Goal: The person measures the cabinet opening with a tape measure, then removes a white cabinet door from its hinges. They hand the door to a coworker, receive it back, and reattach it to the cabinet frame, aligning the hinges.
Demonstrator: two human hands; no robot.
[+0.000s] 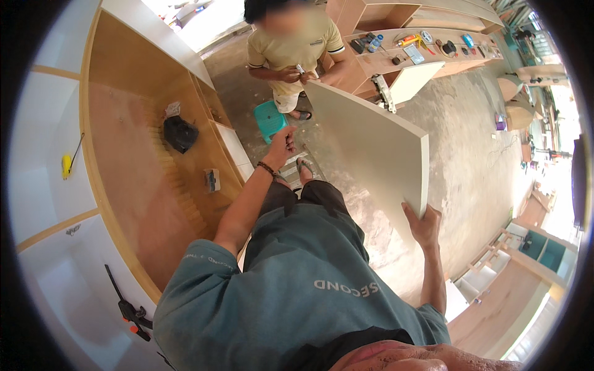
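A large pale grey panel [371,133] stands tilted in front of me, to the right of my body. My right hand [424,226] grips its near edge, the thumb on one face. My left hand [283,143], a beaded bracelet on its wrist, is held out in front, apart from the panel. Its fingers are curled in, and what they hold, if anything, is hidden. At the panel's far end stands a person [294,52] in a light yellow shirt, both hands near the panel's corner with a small pale item [301,69] between them.
A tall wooden cabinet [124,123] on the left holds a black bag [180,133] and a small packet [212,180]. A yellow tape measure [67,166] and a black clamp [131,314] lie on white panels. A turquoise stool [268,119] is near the person. Tools cover a wooden cabinet [387,60] behind.
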